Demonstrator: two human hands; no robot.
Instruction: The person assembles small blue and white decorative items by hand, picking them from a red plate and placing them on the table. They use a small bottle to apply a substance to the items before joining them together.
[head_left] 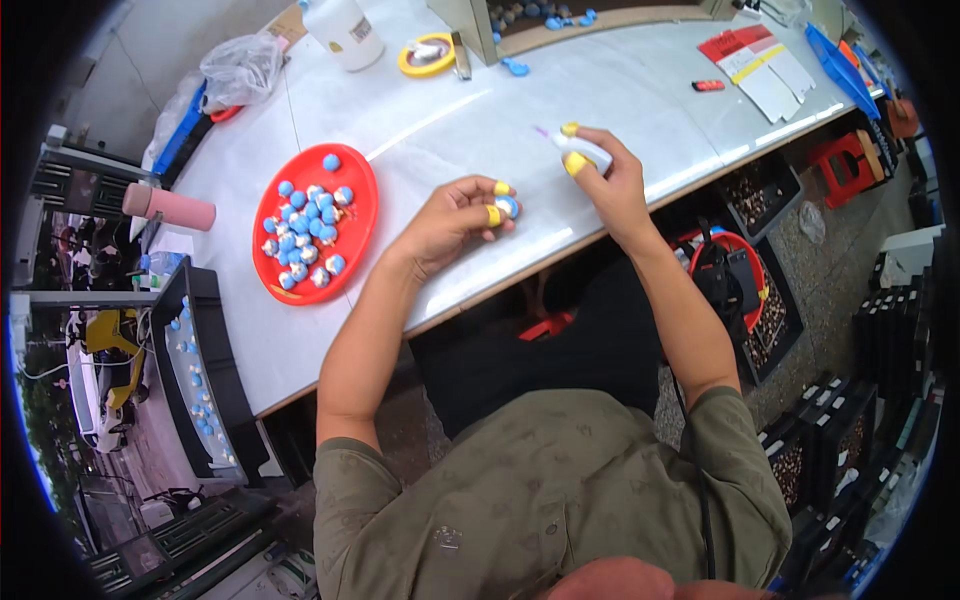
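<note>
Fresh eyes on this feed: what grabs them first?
The round red tray of blue-and-white pieces, at left on the pale table. Then, near the centre, yellow finger covers on the left hand, which holds one piece, and on the right hand, which holds a whitish bottle.

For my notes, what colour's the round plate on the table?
The plate is red, clearest in head view.

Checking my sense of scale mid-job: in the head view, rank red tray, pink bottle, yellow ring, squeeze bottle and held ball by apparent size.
1. Red tray
2. Pink bottle
3. Yellow ring and squeeze bottle: unsure, the latter is partly covered
4. Held ball
</note>
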